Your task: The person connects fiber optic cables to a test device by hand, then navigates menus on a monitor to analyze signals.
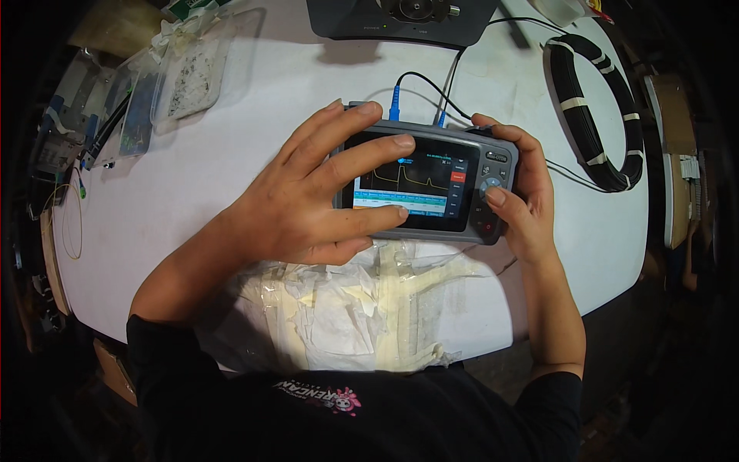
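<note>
A grey handheld optical fiber tester [362, 231] is in front of me, its lit screen [419, 185] showing a curve with peaks above a table of rows. My left hand [296, 185] spreads its fingers across the screen's left part. Its index fingertip rests on or just above the lower screen; the upper fingers reach the top edge. My right hand [531, 192] grips the right end, thumb beside the round keypad [490, 183] and fingers behind. Two blue fiber connectors [395, 104] stand at the top edge, with thin black cables [431, 80] running from them.
A black cable coil [570, 81] bound with white ties lies at the right. A dark device [404, 27] stands at the back. Clear plastic boxes [192, 85] and tools sit at the left. Crumpled, taped wrapping [339, 316] covers the white table's [269, 73] near edge.
</note>
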Motion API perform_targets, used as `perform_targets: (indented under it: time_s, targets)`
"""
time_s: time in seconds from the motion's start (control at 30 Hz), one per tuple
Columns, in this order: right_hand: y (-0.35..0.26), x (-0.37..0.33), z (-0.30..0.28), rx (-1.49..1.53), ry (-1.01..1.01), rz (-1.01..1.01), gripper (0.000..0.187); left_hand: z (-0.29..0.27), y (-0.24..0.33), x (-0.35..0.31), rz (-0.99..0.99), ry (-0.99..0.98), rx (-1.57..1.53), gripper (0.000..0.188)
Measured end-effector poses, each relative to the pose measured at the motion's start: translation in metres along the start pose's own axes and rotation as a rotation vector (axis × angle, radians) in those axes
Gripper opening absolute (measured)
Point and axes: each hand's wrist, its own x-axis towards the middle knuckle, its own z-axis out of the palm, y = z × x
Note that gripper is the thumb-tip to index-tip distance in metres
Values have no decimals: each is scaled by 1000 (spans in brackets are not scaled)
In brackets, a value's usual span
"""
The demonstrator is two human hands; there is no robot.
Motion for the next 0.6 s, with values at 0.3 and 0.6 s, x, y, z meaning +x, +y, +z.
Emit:
perform_targets:
  time_s: [0.3,0.6]
  targets:
    - [2,-1,-2,-89,3,-67,73,3,-18,-2,-123,214,-197,67]
    - [0,-1,-15,-288,109,-124,53,5,-21,-11,-205,406,-248,25]
